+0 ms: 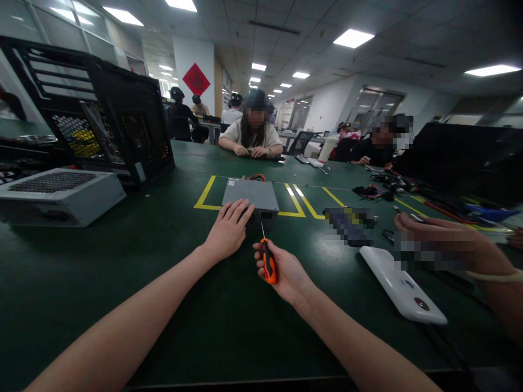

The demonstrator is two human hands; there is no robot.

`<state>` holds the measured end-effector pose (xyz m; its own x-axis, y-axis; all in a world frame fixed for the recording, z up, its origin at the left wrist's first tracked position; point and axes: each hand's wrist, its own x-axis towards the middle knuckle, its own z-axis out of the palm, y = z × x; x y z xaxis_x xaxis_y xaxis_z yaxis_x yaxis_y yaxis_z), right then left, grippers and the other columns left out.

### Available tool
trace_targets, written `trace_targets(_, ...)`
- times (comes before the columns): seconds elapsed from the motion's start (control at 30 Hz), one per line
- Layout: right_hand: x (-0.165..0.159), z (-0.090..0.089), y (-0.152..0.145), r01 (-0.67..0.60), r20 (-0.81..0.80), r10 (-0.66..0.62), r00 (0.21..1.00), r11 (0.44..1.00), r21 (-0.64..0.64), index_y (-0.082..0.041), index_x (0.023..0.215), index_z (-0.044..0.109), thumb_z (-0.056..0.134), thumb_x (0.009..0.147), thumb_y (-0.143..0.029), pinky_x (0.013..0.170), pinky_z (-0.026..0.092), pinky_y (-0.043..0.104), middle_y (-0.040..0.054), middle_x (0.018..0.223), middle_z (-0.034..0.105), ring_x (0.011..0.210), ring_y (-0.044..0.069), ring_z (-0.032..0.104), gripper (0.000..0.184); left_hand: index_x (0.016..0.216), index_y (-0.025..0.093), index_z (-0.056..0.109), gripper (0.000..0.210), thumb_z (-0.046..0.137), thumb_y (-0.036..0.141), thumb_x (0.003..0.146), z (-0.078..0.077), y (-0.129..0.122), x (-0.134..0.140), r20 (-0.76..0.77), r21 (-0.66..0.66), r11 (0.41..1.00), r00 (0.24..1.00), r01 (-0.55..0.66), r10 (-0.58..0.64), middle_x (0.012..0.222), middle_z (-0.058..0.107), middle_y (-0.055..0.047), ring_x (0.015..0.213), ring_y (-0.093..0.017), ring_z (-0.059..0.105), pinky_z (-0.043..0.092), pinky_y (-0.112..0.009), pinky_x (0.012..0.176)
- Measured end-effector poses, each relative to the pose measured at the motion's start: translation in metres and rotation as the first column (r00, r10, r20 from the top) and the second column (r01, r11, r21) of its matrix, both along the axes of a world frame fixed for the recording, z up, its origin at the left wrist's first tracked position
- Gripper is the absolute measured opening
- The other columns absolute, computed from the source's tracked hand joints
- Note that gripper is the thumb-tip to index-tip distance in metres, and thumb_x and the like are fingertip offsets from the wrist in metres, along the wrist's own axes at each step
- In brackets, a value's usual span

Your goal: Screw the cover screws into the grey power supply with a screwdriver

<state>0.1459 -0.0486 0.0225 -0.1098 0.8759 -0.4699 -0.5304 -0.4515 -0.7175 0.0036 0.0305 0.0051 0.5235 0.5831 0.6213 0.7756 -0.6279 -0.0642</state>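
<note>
A grey power supply unit [250, 195] sits on the green table ahead of me, with coloured wires at its back and a socket on the side facing me. My left hand [231, 228] lies over its near left edge, fingers stretched out flat on it. In my right hand [286, 269] is a screwdriver [268, 262] with an orange and black handle, its fingers wrapped round the grip. The thin shaft points up toward the near face of the unit, by the socket. Whether the tip touches the unit, I cannot tell.
A larger power supply [61, 198] and a black computer case [102, 109] stand at left. Right are a white device [402, 283], a blurred dark object [349, 226], cables [373, 191] and another person's hand [449, 245]. Yellow tape [204, 196] marks the table. A person [251, 136] sits opposite.
</note>
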Motion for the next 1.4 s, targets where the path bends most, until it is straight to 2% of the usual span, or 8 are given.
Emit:
trace_targets(0.27, 0.0014, -0.0019, 0.0024, 0.083, 0.03, -0.085, 0.996, 0.995, 0.052, -0.013, 0.072, 0.05, 0.055, 0.076, -0.015, 0.037, 0.033, 0.012, -0.0001, 0.062, 0.052, 0.046, 0.004, 0.046, 0.007, 0.131, 0.015, 0.03, 0.054, 0.041, 0.014, 0.078, -0.0016, 0.0011, 0.0006, -0.004, 0.025, 1.0, 1.0, 0.001, -0.001, 0.135, 0.033, -0.011, 0.127, -0.024, 0.025, 0.019, -0.044, 0.105)
trace_targets(0.47, 0.0001, -0.0014, 0.001, -0.003, 0.012, 0.004, 1.0, 0.999, -0.054, -0.011, 0.086, 0.056, 0.035, 0.087, -0.029, 0.043, 0.041, 0.017, 0.003, 0.063, 0.053, 0.049, 0.007, 0.049, 0.028, 0.131, 0.015, 0.03, 0.054, 0.042, 0.015, 0.078, -0.0017, 0.0008, 0.001, -0.011, 0.023, 1.0, 1.0, -0.005, 0.005, 0.135, 0.034, -0.011, 0.127, -0.024, 0.025, 0.019, -0.043, 0.105)
trace_targets(0.67, -0.0002, -0.0032, -0.0004, 0.086, 0.034, -0.087, 0.996, 0.995, 0.041, -0.012, 0.077, 0.051, 0.058, 0.073, -0.015, 0.037, 0.033, 0.012, 0.0014, 0.065, 0.054, 0.05, 0.005, 0.048, 0.008, 0.131, 0.015, 0.03, 0.054, 0.041, 0.015, 0.078, -0.0017, 0.0014, 0.0012, -0.005, 0.028, 1.0, 1.0, 0.006, -0.006, 0.135, 0.034, -0.011, 0.127, -0.024, 0.025, 0.019, -0.044, 0.105)
trace_targets(0.77, 0.0012, -0.0022, -0.0005, 0.106, 0.009, -0.106, 0.994, 0.994, 0.034, -0.011, 0.076, 0.052, 0.053, 0.078, -0.016, 0.041, 0.037, 0.013, 0.0019, 0.065, 0.054, 0.051, 0.005, 0.049, 0.005, 0.131, 0.015, 0.03, 0.053, 0.041, 0.015, 0.079, -0.0021, 0.0018, 0.0013, -0.01, 0.026, 1.0, 1.0, 0.003, -0.003, 0.135, 0.034, -0.011, 0.127, -0.024, 0.025, 0.019, -0.043, 0.105)
trace_targets(0.93, 0.0012, -0.0024, 0.0004, -0.01, -0.032, 0.009, 0.999, 1.0, -0.025, -0.01, 0.086, 0.056, 0.035, 0.087, -0.028, 0.043, 0.041, 0.016, 0.0035, 0.064, 0.053, 0.05, 0.007, 0.049, 0.028, 0.131, 0.016, 0.03, 0.052, 0.04, 0.015, 0.079, -0.0034, 0.0025, 0.0016, -0.005, 0.034, 0.999, 1.0, -0.009, 0.009, 0.135, 0.034, -0.011, 0.127, -0.024, 0.025, 0.019, -0.043, 0.105)
trace_targets(1.13, 0.0018, 0.0007, -0.0004, 0.098, 0.0, -0.099, 0.995, 0.995, 0.035, -0.012, 0.075, 0.051, 0.055, 0.077, -0.016, 0.037, 0.032, 0.011, 0.0002, 0.062, 0.052, 0.048, 0.004, 0.046, 0.006, 0.131, 0.016, 0.031, 0.051, 0.039, 0.015, 0.08, -0.0025, 0.0021, 0.0023, -0.009, 0.043, 0.999, 1.0, -0.006, 0.007, 0.135, 0.035, -0.011, 0.126, -0.024, 0.027, 0.021, -0.044, 0.105)
trace_targets(1.3, 0.0028, 0.0007, -0.001, 0.066, 0.002, -0.066, 0.998, 0.998, -0.015, -0.011, 0.08, 0.055, 0.042, 0.084, -0.025, 0.043, 0.041, 0.016, 0.0026, 0.065, 0.054, 0.05, 0.006, 0.049, 0.019, 0.131, 0.016, 0.032, 0.052, 0.041, 0.016, 0.08, -0.0023, 0.0018, 0.003, -0.021, 0.038, 0.999, 1.0, -0.022, 0.022, 0.135, 0.034, -0.011, 0.127, -0.023, 0.026, 0.019, -0.043, 0.106)
trace_targets(1.4, 0.0013, -0.0026, -0.0003, 0.028, 0.008, -0.027, 1.0, 0.999, -0.017, -0.011, 0.086, 0.056, 0.037, 0.087, -0.028, 0.041, 0.039, 0.015, 0.0024, 0.063, 0.053, 0.049, 0.006, 0.048, 0.026, 0.131, 0.017, 0.031, 0.052, 0.041, 0.016, 0.08, -0.0018, 0.0018, 0.0026, -0.021, 0.038, 0.999, 0.999, -0.025, 0.026, 0.136, 0.034, -0.01, 0.127, -0.023, 0.026, 0.019, -0.043, 0.106)
